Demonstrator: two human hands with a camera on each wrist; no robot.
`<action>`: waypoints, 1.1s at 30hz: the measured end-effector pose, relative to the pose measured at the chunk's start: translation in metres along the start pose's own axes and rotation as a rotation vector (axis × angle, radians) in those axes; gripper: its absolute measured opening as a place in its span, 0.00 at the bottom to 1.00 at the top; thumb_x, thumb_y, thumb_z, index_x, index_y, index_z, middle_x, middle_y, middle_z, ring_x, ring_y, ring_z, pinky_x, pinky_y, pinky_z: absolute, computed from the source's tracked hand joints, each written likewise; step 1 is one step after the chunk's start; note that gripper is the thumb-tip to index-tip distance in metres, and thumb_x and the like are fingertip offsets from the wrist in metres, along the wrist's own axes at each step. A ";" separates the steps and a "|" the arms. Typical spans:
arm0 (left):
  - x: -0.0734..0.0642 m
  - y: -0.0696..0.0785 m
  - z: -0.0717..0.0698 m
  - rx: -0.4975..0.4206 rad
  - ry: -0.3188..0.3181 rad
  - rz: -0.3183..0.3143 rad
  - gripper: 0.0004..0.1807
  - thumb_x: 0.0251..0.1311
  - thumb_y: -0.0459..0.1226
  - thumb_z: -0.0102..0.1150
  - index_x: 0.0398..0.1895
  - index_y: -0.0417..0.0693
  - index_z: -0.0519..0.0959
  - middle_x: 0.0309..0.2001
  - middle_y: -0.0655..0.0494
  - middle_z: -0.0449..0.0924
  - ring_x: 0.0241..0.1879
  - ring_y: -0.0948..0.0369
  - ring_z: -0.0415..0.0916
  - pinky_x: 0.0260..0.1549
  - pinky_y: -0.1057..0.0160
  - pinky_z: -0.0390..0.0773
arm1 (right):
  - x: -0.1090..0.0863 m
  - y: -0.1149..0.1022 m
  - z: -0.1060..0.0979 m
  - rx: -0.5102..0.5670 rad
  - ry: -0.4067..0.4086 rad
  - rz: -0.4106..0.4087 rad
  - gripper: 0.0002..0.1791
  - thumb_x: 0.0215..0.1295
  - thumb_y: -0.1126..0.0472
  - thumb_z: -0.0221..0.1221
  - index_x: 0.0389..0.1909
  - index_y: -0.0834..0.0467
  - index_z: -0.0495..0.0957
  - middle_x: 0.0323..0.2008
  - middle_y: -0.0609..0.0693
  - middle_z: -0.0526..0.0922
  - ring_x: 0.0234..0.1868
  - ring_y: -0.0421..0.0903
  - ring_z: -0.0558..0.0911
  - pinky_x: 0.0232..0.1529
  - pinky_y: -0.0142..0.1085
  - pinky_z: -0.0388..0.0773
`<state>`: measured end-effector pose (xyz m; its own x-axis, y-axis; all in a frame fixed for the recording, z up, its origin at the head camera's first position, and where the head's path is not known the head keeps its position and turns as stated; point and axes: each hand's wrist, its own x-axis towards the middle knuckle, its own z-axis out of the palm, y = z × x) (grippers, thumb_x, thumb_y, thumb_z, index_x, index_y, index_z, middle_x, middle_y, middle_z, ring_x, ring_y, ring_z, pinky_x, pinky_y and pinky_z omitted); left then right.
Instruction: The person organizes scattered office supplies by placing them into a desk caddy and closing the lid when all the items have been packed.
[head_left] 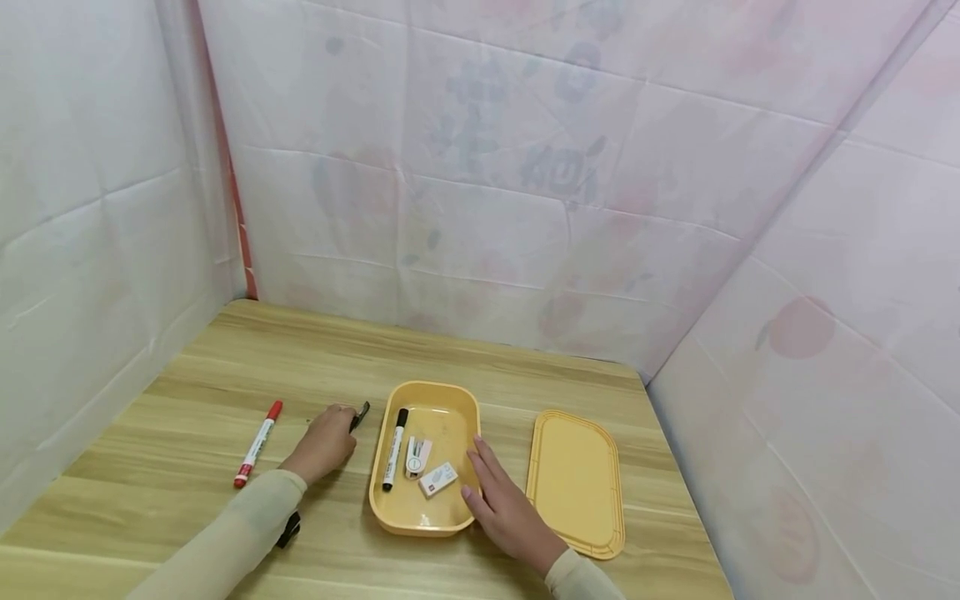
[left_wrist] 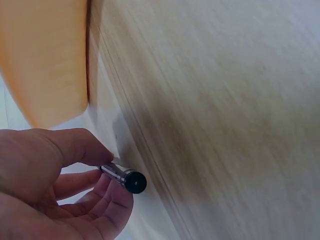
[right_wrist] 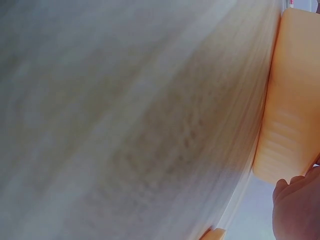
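Observation:
My left hand (head_left: 324,442) pinches a slim black pen (head_left: 361,415) between thumb and fingertips, just left of a yellow plastic box (head_left: 426,531). In the left wrist view, the pen's round dark end (left_wrist: 135,182) points out past the fingers. My right hand (head_left: 512,512) rests at the box's right rim with its fingers extended. Inside the box lie a black-capped marker (head_left: 395,450), a small white and pink stapler (head_left: 417,457) and a white boxed eraser (head_left: 438,480).
A red-capped marker (head_left: 257,444) lies on the wooden table (head_left: 322,350) at the left. The yellow lid (head_left: 576,479) lies flat right of the box. Partly under my left forearm is a small black object (head_left: 288,530). Pale sheets (head_left: 487,208) hang around the table.

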<state>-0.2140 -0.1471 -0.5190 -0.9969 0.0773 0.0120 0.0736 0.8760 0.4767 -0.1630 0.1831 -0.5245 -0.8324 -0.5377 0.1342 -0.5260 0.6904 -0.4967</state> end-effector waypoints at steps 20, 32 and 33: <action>-0.010 0.022 -0.027 -0.070 0.086 0.108 0.24 0.57 0.28 0.60 0.59 0.34 0.72 0.42 0.45 0.75 0.35 0.58 0.72 0.36 0.56 0.78 | 0.000 0.000 -0.001 0.004 -0.013 0.013 0.32 0.75 0.47 0.42 0.74 0.56 0.52 0.76 0.48 0.42 0.74 0.47 0.50 0.67 0.51 0.59; -0.014 0.059 -0.035 -0.082 0.104 0.128 0.22 0.59 0.31 0.60 0.58 0.38 0.74 0.40 0.49 0.76 0.33 0.61 0.72 0.33 0.60 0.76 | 0.000 0.000 0.000 0.004 -0.008 0.016 0.32 0.75 0.45 0.41 0.74 0.54 0.51 0.76 0.47 0.42 0.74 0.46 0.50 0.67 0.50 0.59; -0.013 0.061 -0.035 -0.084 0.100 0.126 0.23 0.59 0.31 0.60 0.58 0.38 0.74 0.40 0.48 0.76 0.33 0.60 0.72 0.33 0.60 0.76 | 0.000 0.000 0.000 0.004 -0.009 0.018 0.32 0.75 0.45 0.41 0.74 0.54 0.51 0.76 0.47 0.42 0.74 0.46 0.50 0.67 0.50 0.59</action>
<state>-0.1970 -0.1111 -0.4593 -0.9780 0.1319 0.1618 0.1995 0.8193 0.5376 -0.1632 0.1828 -0.5242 -0.8399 -0.5298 0.1177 -0.5105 0.6976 -0.5027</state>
